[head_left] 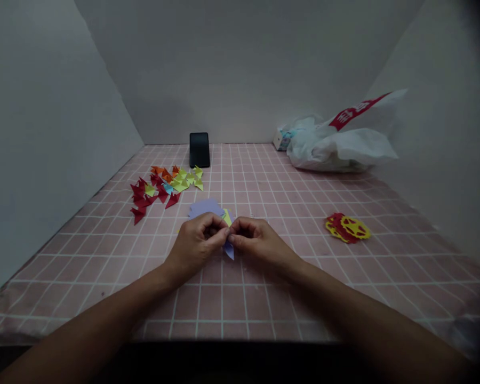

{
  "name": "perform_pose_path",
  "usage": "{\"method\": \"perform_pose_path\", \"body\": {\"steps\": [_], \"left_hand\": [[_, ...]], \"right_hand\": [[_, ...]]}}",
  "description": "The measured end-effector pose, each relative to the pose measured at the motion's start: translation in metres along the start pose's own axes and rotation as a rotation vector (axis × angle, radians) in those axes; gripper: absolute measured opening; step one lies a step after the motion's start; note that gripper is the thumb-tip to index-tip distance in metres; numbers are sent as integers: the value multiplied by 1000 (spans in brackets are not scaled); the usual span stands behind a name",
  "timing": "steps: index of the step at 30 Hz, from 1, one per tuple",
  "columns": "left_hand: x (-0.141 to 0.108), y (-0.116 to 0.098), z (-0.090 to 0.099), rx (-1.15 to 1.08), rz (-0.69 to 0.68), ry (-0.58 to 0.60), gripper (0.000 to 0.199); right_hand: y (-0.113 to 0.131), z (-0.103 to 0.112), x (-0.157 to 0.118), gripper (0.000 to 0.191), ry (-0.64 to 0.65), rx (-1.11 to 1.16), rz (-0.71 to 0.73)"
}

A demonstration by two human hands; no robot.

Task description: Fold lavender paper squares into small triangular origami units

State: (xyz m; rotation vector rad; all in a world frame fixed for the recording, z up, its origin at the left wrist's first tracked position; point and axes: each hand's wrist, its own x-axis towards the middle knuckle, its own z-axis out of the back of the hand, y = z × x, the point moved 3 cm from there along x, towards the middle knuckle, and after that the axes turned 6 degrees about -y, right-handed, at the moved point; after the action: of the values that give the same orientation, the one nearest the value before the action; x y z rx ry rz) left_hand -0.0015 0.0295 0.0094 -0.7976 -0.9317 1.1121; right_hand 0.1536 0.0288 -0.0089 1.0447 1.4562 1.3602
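My left hand [202,234] and my right hand [256,237] meet at the middle of the table, thumbs and fingertips pinched together. Between them they grip a folded piece of purple paper [229,252], its pointed tip hanging down below my fingers. Most of its upper part is hidden by the fingers. Just behind my left hand lies a stack of purple paper sheets [205,207]. A bit of yellow paper [227,217] shows beside the stack, behind my fingertips.
Several folded paper cranes [172,184] in red, orange, yellow and blue sit at the left. A black phone [199,150] stands behind them. Red and yellow cut-out shapes [347,228] lie at the right. A white plastic bag [340,149] and a small box [282,138] are at the back right.
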Motion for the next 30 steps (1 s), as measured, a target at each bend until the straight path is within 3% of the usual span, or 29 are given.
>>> {"method": "perform_pose_path", "body": {"steps": [7, 13, 15, 19, 22, 25, 30], "left_hand": [[3, -2, 1, 36, -45, 48, 7], [5, -3, 4, 7, 0, 136, 8], [4, -2, 4, -20, 52, 102, 7], [3, 3, 6, -115, 155, -110, 13], [2, 7, 5, -151, 184, -211, 15], [-1, 7, 4, -133, 183, -246, 14], [-7, 2, -1, -169, 201, -245, 15]], "right_hand": [[-1, 2, 1, 7, 28, -25, -8], [1, 3, 3, 11, 93, -74, -2], [3, 4, 3, 12, 63, -62, 8], [9, 7, 3, 9, -66, -93, 143], [9, 4, 3, 13, -85, -184, 208], [5, -1, 2, 20, -100, -288, 207], [3, -3, -1, 9, -207, -369, 241]]}}
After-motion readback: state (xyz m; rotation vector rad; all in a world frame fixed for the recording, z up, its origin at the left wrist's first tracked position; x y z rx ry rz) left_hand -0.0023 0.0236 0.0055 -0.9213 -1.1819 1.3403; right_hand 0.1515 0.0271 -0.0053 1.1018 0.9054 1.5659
